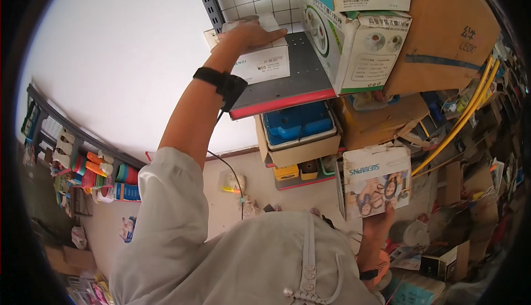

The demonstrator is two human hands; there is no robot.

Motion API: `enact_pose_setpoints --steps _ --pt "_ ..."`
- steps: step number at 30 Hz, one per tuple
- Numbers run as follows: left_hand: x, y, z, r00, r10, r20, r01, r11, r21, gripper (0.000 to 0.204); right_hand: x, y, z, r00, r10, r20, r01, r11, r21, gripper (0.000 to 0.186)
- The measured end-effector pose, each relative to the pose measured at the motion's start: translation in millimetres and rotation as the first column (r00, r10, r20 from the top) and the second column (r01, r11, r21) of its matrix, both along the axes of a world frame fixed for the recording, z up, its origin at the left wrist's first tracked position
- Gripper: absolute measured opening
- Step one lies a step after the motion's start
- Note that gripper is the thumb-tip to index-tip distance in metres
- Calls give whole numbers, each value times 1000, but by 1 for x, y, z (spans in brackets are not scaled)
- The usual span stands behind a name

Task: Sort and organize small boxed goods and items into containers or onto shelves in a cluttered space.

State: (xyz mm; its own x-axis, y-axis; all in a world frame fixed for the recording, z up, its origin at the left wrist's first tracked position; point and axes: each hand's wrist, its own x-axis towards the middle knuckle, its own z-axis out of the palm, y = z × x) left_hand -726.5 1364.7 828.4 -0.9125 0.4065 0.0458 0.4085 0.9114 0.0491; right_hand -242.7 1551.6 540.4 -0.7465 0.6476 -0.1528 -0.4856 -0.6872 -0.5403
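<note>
My left hand (246,34) reaches up and grips the top of a small stack of white boxes (260,64) with printed labels, standing on a dark metal shelf (307,70) with a red front strip. Its fingertips are partly hidden behind the wrist and the boxes. My right hand (381,217), lower right, holds a white box (368,167) printed with a photo of people. A black band with a cable is on my left wrist.
Taller printed cartons (370,50) and a large brown carton (442,23) stand right of the boxes. Lower shelves hold a blue plastic item (298,120) in a carton. Yellow tubing (448,131) crosses cluttered goods at right. A rack of colorful goods (97,167) lines the left wall.
</note>
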Motion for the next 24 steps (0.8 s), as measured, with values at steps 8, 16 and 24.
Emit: enact_pose_setpoints --steps 8,16,24 --pt "6 14 12 989 -31 144 39 998 -51 120 -1 -4 8 999 28 -42 -29 999 -19 62" --pt "28 16 11 999 38 22 -38 999 12 120 -4 0 -1 998 55 -37 -56 997 -48 55" --pt "12 20 -3 992 114 44 -117 991 64 111 -4 0 -2 996 85 -7 -85 994 -61 53"
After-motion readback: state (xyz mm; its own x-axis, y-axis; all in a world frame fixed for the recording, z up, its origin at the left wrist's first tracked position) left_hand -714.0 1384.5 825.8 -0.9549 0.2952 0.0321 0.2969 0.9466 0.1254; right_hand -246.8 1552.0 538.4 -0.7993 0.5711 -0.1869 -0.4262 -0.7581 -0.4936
